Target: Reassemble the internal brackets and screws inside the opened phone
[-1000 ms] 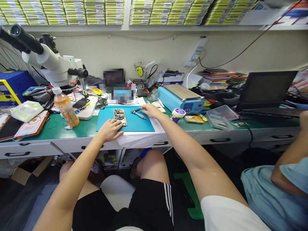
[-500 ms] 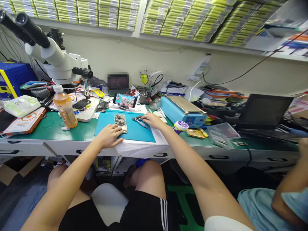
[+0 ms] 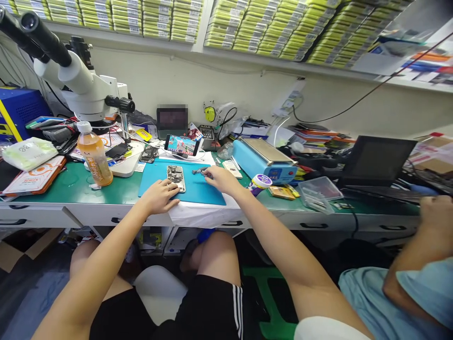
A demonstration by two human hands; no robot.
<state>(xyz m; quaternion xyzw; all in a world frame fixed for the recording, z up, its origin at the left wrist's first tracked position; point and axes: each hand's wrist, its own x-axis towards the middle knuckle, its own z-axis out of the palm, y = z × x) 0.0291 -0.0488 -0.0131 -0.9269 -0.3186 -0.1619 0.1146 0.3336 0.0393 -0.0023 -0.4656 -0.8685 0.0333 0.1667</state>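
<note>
An opened phone [image 3: 176, 178] with bare inner parts lies on a blue mat [image 3: 155, 177]. My left hand [image 3: 159, 196] rests at its lower left edge, fingers stretched over that edge and the thumb apart below. Over the mat's right side, my right hand [image 3: 221, 180] has its fingertips pinched together on something small and dark, largely hidden by the fingers. Just left of those fingertips lies a grey metal hand tool [image 3: 199, 171], perhaps pliers; whether the fingers touch it I cannot tell. Behind the mat, a second phone [image 3: 181, 145] stands propped up with a lit, colourful screen.
A microscope [image 3: 85, 87] and a drink bottle [image 3: 94, 153] stand at left. Right of the mat are a light blue heating device [image 3: 264, 160], a purple-and-white tub [image 3: 260, 183], a clear plastic box [image 3: 320, 191] and a laptop [image 3: 377, 160]. A co-worker's arm [image 3: 421, 245] is at far right.
The grey handle that lay under my right hand no longer shows, and the fingertips are drawn closer together. My left hand stays at the phone. The whole view has shifted slightly.
</note>
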